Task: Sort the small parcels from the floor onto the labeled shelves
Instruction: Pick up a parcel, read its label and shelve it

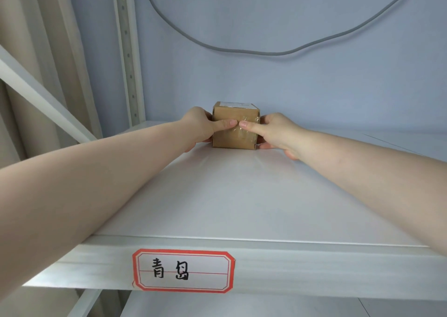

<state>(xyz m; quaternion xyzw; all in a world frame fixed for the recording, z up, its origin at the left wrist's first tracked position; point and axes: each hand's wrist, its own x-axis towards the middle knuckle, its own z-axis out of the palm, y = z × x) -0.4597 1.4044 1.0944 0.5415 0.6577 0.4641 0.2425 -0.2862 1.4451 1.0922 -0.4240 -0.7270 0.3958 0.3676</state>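
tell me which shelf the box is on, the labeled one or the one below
The labeled shelf: the cardboard box sits on its top surface, far back.

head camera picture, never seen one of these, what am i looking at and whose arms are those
This single picture comes from a wide-angle camera worn on a person's head, looking forward and down, so the two bare arms are the wearer's own. There is no machine here.

The left hand and right hand press against opposite sides of a small brown cardboard box sealed with clear tape, with a white label on its top. The box rests on a white metal shelf, towards the back near the pale blue wall. Both thumbs lie across its front face.

On the shelf's front edge is a red-bordered white label with handwritten Chinese characters. A grey cable hangs along the wall behind.
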